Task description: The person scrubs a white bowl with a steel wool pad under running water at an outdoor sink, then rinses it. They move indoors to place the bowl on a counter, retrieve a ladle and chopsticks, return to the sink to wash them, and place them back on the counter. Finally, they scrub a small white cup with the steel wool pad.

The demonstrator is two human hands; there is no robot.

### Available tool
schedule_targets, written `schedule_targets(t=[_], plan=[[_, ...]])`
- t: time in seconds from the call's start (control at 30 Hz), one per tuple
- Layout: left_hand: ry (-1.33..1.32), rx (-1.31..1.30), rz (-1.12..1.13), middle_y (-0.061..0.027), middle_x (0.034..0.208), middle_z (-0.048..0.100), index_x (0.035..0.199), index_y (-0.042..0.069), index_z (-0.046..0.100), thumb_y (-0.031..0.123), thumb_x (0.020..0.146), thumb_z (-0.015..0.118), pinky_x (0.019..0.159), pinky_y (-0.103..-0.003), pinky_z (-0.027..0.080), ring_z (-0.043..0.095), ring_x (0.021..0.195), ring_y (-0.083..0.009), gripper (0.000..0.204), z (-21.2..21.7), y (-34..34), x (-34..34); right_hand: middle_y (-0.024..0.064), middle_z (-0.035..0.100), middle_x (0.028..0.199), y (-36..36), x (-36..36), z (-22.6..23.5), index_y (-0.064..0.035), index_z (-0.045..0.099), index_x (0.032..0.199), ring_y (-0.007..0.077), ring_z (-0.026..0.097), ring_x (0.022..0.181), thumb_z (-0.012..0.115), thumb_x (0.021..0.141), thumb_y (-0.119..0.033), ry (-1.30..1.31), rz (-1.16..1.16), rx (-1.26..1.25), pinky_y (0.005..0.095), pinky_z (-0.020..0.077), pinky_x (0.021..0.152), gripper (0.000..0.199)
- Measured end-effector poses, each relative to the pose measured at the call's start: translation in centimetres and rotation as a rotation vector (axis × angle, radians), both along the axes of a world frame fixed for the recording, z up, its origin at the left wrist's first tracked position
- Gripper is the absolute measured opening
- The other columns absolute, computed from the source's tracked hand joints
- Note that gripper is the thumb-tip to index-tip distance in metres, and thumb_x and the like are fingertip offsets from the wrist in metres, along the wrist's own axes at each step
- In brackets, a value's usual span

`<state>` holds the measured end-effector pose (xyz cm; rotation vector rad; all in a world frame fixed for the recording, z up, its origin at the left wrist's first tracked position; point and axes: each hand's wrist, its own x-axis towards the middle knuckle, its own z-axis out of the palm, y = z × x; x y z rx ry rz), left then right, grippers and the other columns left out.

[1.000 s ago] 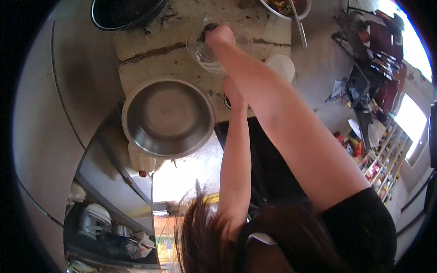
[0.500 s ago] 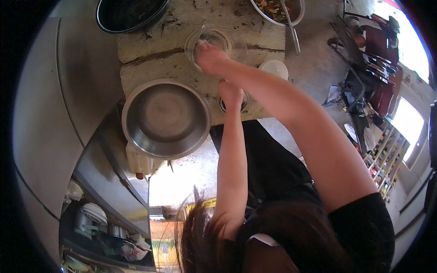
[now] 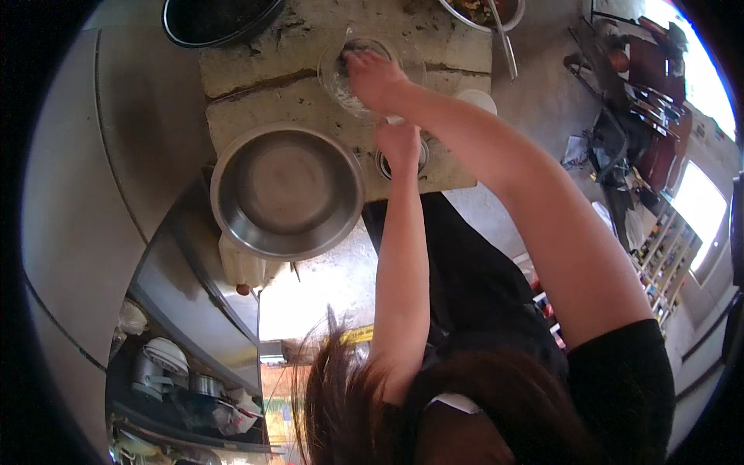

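Observation:
A clear see-through jug (image 3: 329,77), with a spout-like point on its far rim, stands on the worn table. My left hand (image 3: 399,145) is closed in a fist at its near side, where a pale part like a handle shows. Below that fist is a round dark-centred dish or jar (image 3: 423,160), mostly covered by the hand and wrist. My right hand (image 3: 376,81) reaches over the left one into the jug. Its fingers are bent and pressed together beside something dark; what they hold, if anything, is hidden.
A wide steel basin (image 3: 283,186) sits at the table's near left corner. At the far left is a black oval tub (image 3: 221,31); at the far right, a bowl of food (image 3: 477,12) with a long metal spoon (image 3: 508,50). A white round dish (image 3: 479,100) lies behind my right forearm.
My right hand has shifted slightly within the jug, and a dark patch now shows by its fingers. My left fist stays at the jug's near side. The whole view has shifted a little.

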<state>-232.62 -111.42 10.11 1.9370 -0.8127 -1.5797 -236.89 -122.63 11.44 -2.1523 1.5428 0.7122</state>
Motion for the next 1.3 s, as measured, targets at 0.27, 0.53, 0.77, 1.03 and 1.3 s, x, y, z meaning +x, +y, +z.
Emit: schedule_targets(t=[0.27, 0.53, 0.77, 1.03, 1.3], plan=[[0.139, 0.091, 0.045, -0.0150, 0.063, 0.058, 0.063, -0.009, 0.051, 0.016, 0.073, 0.071, 0.055, -0.040, 0.041, 0.054, 0.061, -0.0189, 0.034, 4.2, -1.9, 0.3, 0.0178, 0.025, 0.144, -1.8, 1.2, 2.0, 0.0082, 0.035, 0.131, 0.0297, 0.025, 0.134, 0.049, 0.085, -0.037, -0.147, -0.615, 0.084, 0.0360, 0.0259, 0.108, 0.066], [0.244, -0.082, 0.121, -0.0185, 0.063, 0.057, 0.064, -0.010, 0.051, 0.018, 0.074, 0.069, 0.056, -0.038, 0.041, 0.055, 0.062, -0.0178, 0.035, 1.6, -0.4, 0.1, 0.0156, 0.019, 0.147, -1.7, 2.1, 1.6, 0.0036, 0.034, 0.134, 0.0280, 0.023, 0.135, 0.060, 0.079, -0.028, -0.187, -0.203, 0.198, 0.0355, 0.0239, 0.109, 0.068], [0.138, 0.034, 0.092, -0.0186, 0.067, 0.061, 0.075, -0.011, 0.054, 0.019, 0.073, 0.071, 0.059, -0.036, 0.043, 0.056, 0.063, -0.0165, 0.034, 3.6, -1.2, 0.4, 0.0180, 0.022, 0.146, -0.4, 0.2, 1.7, 0.0024, 0.046, 0.128, 0.0302, 0.025, 0.134, 0.065, 0.074, -0.012, -0.121, -0.350, 0.232, 0.0360, 0.0254, 0.109, 0.059], [0.084, 0.037, -0.009, -0.0158, 0.065, 0.060, 0.086, -0.013, 0.055, 0.018, 0.076, 0.069, 0.060, -0.036, 0.044, 0.055, 0.063, -0.0160, 0.035, 4.9, -1.5, 0.4, 0.0241, 0.026, 0.142, 0.5, 0.2, -0.1, 0.0046, 0.048, 0.125, 0.0330, 0.030, 0.131, 0.061, 0.077, -0.019, -0.191, -0.004, 0.056, 0.0379, 0.0283, 0.107, 0.055], [0.097, 0.108, 0.007, -0.0223, 0.071, 0.062, 0.078, -0.014, 0.054, 0.019, 0.070, 0.073, 0.059, -0.040, 0.044, 0.060, 0.065, -0.0246, 0.039, 4.0, -1.7, 0.3, 0.0233, 0.023, 0.143, -0.2, 0.6, 0.9, 0.0072, 0.045, 0.125, 0.0344, 0.032, 0.129, 0.057, 0.081, -0.021, -0.175, -0.613, 0.242, 0.0376, 0.0308, 0.105, 0.054]])
